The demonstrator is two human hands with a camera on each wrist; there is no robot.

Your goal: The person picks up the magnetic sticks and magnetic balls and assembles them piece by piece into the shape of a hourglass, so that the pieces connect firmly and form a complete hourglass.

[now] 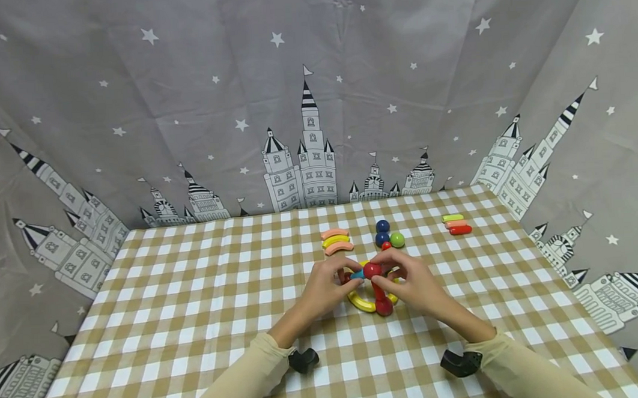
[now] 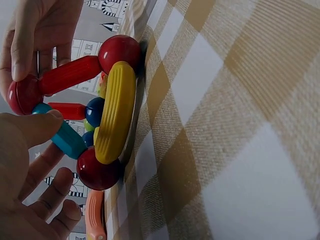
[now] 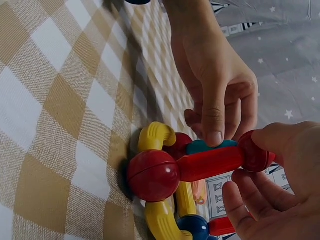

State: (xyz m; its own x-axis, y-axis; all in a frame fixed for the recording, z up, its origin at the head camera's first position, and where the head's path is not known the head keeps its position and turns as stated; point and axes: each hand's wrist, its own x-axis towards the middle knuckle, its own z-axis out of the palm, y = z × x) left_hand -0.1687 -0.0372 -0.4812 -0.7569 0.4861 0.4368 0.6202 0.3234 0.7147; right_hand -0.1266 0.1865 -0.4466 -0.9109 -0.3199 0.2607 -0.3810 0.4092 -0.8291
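Note:
A frame of toy rods and balls stands on the checked cloth between both hands. Its base is a ring of curved yellow rods [image 1: 361,304] joined by balls, among them a red ball [image 1: 384,307] at the front and a dark red ball [image 2: 98,169]. From the base, a red rod [image 3: 212,164] and a teal rod [image 2: 68,138] slant up to a red top ball [image 1: 372,271]. My left hand [image 1: 324,289] pinches the teal rod between thumb and fingers. My right hand [image 1: 418,283] holds the top ball with thumb and fingertips. Another red rod [image 2: 69,110] meets a blue ball [image 2: 94,111] behind.
Behind the frame lie two salmon curved rods [image 1: 339,248] with a yellow curved rod [image 1: 335,241] between them. Blue balls [image 1: 382,226] and a green ball [image 1: 397,240] sit nearby. Farther right are lime, orange and red straight rods [image 1: 460,230]. A grey castle-print curtain [image 1: 211,108] surrounds the table.

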